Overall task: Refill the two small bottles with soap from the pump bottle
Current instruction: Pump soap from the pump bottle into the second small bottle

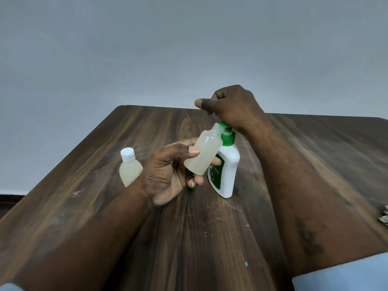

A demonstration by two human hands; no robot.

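Far left on table [189, 238]: capped small bottle [130, 168], standing up, soap inside, not held

Middle: left hand [168, 175] wrapped round open small bottle [202, 153], tilted, mouth right at green spout

Light, soft, squashy plastic, maybe slippy with soap; best held round middle, not squeezed hard

Right: pump bottle [225, 169] standing on table, heavier, could tip; right hand [228, 108] on top of pump head, fingers curled, cannot tell if holding anything

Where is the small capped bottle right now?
In the head view, the capped bottle stands on the table, left of centre, partly behind the left hand and left of the pump bottle.
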